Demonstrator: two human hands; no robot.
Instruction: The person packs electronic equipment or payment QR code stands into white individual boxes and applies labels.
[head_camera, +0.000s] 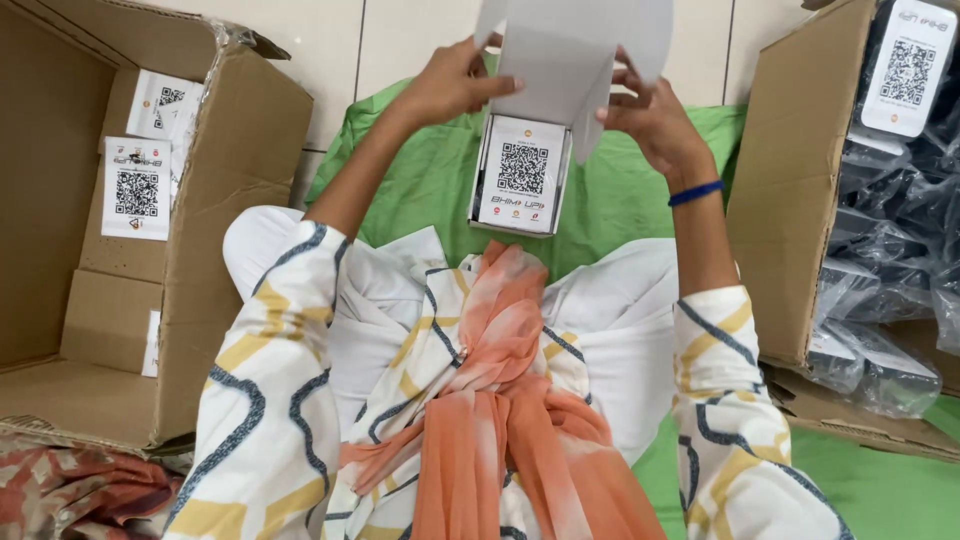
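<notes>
We grip the white carton (570, 50) with both our left hand (450, 85) and right hand (650, 120), flaps spread open just above the code-printed device (522, 175) so it can slide inside

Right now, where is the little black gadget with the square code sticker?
In the head view, the small black device with the code sticker sits top centre on the green cloth, just below the white carton that the left hand and right hand hold.
</notes>
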